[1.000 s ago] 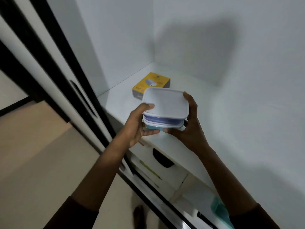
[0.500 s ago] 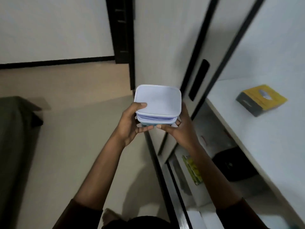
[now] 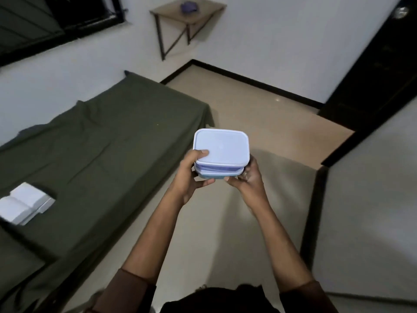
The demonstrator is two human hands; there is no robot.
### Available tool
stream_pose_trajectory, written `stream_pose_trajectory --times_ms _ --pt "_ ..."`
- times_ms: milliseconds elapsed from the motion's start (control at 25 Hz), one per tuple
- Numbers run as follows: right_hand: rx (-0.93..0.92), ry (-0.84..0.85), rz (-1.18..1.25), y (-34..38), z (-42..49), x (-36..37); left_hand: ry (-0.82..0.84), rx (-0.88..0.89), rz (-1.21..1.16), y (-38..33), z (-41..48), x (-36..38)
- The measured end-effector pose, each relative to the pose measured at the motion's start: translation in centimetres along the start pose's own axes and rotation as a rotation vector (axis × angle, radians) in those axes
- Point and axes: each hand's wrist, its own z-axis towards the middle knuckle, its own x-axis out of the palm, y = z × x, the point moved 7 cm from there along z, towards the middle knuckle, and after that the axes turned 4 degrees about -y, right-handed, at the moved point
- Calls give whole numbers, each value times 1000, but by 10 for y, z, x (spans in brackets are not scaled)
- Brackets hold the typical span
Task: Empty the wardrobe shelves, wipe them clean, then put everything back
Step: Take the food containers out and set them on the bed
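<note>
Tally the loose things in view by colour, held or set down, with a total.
Pale lavender: 1, the top lidded container, held in both hands
Teal: 1, the lower container stacked beneath it
White: 1, the boxes on the bed
Purple: 1, the bundle on the wall shelf
Total: 4

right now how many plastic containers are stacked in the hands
2: a purple container with a white lid on top, a teal container beneath. Left hand and right hand grip both.

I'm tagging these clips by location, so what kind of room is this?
Most likely a bedroom: a bed under a dark green sheet stands by the wall, with a small wall-mounted shelf above and a dark door on the right.
</note>
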Motion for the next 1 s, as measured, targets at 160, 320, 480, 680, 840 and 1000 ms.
stream_pose_trajectory --times_ms 160,320,480,680,840,1000 --pt "210 184 257 -25 52 102 -192 1 -93 -16 34 -108" --pt "458 294 203 -53 104 192 -315 -54 -177 -23 76 -186" --pt "532 538 103 -59 165 293 -473 -52 -141 -63 121 -252" --pt "620 891 64 -71 232 397 -488 -19 0 -120 152 -326" --pt "711 1145 3 -92 246 467 -509 -19 -4 -137 149 -387" --pt "710 1158 -144 -109 255 540 -695 -23 -133 -130 157 -457"
